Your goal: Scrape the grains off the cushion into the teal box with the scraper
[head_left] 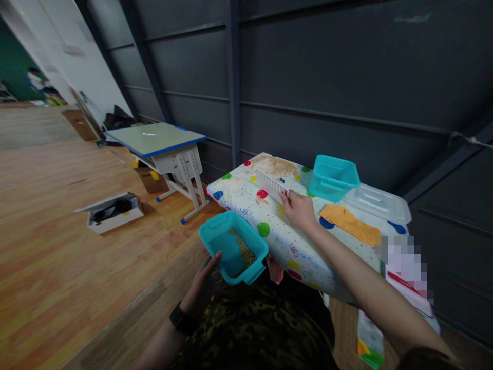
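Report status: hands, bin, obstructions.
Left hand gripping bin, grains inside. Right hand gripping slotted white tool. Orange cloth, second bin off to right, seemingly not in the way.

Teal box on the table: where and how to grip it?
Probably the near rim, from the person's side, thumb inside, fingers under the protruding lip. The box stands upright, mouth up; the dark wall behind crowds the far side.

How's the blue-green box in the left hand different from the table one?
The held box is in the left hand; the table box stands on the tablecloth.
The held box shows small grains inside; the table box shows none from here.
Both are blue-green and open.
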Available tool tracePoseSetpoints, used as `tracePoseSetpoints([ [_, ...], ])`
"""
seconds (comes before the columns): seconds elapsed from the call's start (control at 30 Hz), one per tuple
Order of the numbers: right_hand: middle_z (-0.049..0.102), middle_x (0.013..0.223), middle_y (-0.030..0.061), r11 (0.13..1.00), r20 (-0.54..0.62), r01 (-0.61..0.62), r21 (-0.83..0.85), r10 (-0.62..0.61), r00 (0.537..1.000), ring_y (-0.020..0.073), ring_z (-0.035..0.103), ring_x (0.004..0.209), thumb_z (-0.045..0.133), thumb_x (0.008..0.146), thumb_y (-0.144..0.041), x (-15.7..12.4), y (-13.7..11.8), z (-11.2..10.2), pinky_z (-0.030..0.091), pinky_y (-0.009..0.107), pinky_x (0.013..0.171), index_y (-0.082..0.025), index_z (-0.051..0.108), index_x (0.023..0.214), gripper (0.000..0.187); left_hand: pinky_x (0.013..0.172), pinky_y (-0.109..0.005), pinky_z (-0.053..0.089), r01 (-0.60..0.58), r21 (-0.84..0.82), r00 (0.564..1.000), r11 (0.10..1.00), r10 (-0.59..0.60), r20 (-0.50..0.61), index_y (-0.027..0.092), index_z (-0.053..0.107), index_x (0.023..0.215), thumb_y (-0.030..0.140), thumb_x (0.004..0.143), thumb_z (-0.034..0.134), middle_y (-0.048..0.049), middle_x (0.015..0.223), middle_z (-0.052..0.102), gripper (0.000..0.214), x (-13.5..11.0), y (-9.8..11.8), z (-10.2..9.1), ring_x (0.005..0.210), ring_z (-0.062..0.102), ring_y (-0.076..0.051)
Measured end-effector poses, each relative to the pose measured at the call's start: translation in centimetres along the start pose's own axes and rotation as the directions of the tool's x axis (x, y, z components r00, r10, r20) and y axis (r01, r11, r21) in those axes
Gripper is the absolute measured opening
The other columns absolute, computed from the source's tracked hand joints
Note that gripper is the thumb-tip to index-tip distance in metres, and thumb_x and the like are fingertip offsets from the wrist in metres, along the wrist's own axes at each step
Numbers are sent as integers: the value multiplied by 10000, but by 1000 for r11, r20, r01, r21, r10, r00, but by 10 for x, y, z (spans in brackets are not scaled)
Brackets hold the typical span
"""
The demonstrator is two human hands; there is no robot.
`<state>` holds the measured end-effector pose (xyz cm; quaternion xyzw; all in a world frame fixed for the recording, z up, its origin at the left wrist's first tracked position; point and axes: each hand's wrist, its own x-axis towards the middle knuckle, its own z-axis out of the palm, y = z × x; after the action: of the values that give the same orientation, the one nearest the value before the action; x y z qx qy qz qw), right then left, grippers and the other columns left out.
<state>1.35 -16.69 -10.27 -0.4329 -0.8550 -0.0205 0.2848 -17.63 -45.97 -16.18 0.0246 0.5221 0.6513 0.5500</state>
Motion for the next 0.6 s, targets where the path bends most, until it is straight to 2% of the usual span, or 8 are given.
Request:
tracePoseSetpoints([
  [0.07, 830, 830, 147, 1000, -7, 6, -23, -6, 1000, 269, 731, 713, 544, 1117, -316, -1, 0, 0, 338, 333, 653, -205, 748, 929, 298, 857, -449, 758, 0, 13, 1000, 1000, 0, 17, 207, 775, 1397, 385, 965, 937, -81, 1001, 874, 494, 2, -2, -2, 921, 872, -281],
  [0.2, 821, 812, 142, 999, 24, 26, -21, -25, 999, 267, 718, 689, 541, 1120, -338, -2, -1, 2, 343, 334, 652, -201, 760, 934, 318, 872, -463, 764, -9, 25, 1000, 1000, 9, 30, 200, 776, 1385, 432, 936, 959, -84, 982, 879, 537, 6, -3, -4, 901, 886, -292],
  [0.43, 744, 703, 90, 983, 13, 126, 133, -129, 992, 232, 668, 635, 570, 1101, -384, -6, 2, 3, 360, 325, 653, -241, 676, 796, 353, 956, -490, 756, -25, 11, 998, 1000, 24, 53, 218, 742, 1488, 442, 946, 949, -97, 1104, 898, 622, 6, -1, -2, 948, 896, -294],
  [0.6, 692, 646, 67, 975, -21, 130, 181, -129, 991, 227, 643, 621, 576, 1090, -412, -9, -2, 3, 356, 324, 637, -261, 624, 748, 377, 999, -492, 746, -35, 9, 997, 999, 34, 63, 201, 735, 1530, 417, 932, 967, -142, 1210, 908, 677, 7, -1, -2, 1024, 900, -325],
])
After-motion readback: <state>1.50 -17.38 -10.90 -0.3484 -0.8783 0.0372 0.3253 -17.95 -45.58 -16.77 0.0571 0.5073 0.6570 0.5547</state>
